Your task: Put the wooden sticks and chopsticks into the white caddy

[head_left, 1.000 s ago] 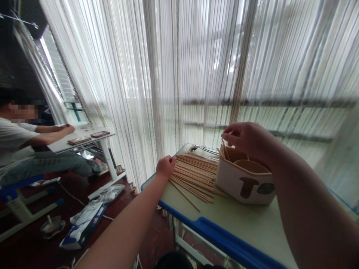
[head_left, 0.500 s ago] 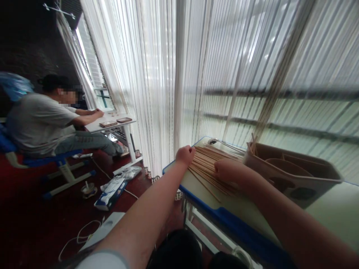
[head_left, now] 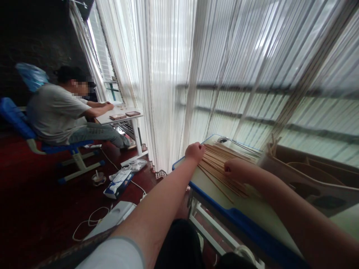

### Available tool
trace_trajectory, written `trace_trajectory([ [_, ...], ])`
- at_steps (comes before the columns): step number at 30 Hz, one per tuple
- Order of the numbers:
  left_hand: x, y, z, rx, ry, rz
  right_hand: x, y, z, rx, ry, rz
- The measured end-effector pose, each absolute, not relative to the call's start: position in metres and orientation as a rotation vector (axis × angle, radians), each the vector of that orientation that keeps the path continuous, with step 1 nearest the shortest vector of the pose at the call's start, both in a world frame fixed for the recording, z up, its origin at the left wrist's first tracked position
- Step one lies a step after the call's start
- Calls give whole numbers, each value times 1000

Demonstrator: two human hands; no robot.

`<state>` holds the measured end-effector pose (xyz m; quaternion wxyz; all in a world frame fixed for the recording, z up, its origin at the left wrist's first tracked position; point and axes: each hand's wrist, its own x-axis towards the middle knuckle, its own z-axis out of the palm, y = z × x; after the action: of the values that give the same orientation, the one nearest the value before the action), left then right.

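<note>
A pile of thin wooden sticks [head_left: 221, 164] lies on a pale table with a blue edge [head_left: 238, 224]. My left hand [head_left: 195, 151] rests as a fist at the far left end of the pile. My right hand [head_left: 238, 170] lies on the pile with its fingers curled down onto the sticks; what they grip is hidden. To the right stands a beige divided box [head_left: 308, 179] with a few sticks upright in its near corner.
A metal utensil [head_left: 235, 144] lies at the table's far edge by the striped curtain [head_left: 213, 74]. At the left, another person sits on a blue chair at a small white table [head_left: 119, 118]. Bags, a cup and a cable lie on the dark red floor.
My right hand left the box's rim and came down onto the stick pile. The view swung left and tilted. My left fist stayed at the pile's end.
</note>
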<state>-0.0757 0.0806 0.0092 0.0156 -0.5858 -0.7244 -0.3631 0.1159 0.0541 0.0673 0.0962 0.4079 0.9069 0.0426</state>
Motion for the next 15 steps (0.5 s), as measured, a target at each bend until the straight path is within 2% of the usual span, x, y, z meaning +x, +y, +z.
trace_trajectory([
  [15,-75,76,13,-1846,-2261,-1162,115,44,79,1267,2727,5],
])
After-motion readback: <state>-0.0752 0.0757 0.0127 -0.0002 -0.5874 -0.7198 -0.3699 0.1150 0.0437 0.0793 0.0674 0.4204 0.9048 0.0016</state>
